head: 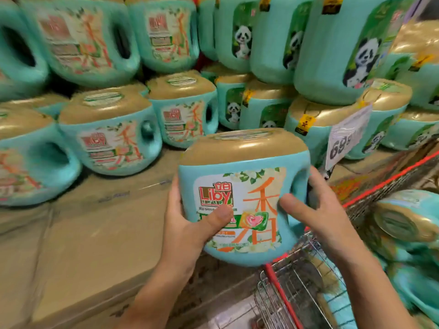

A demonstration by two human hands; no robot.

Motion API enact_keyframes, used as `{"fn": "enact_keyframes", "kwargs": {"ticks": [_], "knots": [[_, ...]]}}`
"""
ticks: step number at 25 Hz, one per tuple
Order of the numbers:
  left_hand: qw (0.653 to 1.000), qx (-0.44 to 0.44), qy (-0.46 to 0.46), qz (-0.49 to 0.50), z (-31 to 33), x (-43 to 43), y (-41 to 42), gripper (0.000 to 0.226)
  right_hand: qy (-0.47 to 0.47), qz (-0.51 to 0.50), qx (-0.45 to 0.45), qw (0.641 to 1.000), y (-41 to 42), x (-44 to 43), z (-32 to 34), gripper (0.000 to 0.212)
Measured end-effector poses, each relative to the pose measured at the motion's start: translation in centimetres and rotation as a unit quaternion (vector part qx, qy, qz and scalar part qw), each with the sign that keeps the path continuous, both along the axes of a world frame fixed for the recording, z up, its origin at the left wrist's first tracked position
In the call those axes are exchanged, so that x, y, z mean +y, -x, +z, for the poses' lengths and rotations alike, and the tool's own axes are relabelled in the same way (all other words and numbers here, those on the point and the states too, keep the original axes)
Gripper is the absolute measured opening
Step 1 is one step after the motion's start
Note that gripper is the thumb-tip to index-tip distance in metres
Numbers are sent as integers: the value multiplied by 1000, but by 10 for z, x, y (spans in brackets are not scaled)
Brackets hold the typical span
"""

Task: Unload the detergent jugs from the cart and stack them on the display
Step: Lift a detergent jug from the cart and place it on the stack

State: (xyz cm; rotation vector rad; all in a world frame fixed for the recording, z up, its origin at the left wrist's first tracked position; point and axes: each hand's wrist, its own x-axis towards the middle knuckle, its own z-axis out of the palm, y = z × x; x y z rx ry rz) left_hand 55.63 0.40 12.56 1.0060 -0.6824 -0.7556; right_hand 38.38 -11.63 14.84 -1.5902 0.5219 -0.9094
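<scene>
Gripping teal jug [242,203], left hand [187,229], right hand [325,210] curled round sides; cardboard platform [95,233], stacked jugs [107,138] behind.

A smooth plastic jug [244,163] is being gripped, its glossy label [253,198] being pressed within the grip; above the grip, a shiny gold cap [244,148].

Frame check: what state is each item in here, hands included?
Held detergent jug: upright, capped, in the air between both hands.
Left hand: grips its left side.
Right hand: grips its handle side.
Jug in cart: lying on its side.
Display jugs: stacked, capped.
</scene>
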Motion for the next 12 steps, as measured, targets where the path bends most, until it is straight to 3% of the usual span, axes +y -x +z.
{"fn": "enact_keyframes", "kwargs": {"ticks": [4, 8, 12], "knots": [[993, -113, -11, 25, 2, -4, -31, 109, 62, 14, 61, 996, -35, -12, 4, 99], [979, -190, -71, 34, -11, -14, -54, 125, 59, 30, 38, 997, -59, -30, 0, 103], [962, -248, -110, 43, -18, -31, -73, 129, 89, 5, 79, 993, -73, -49, -11, 108]]}}
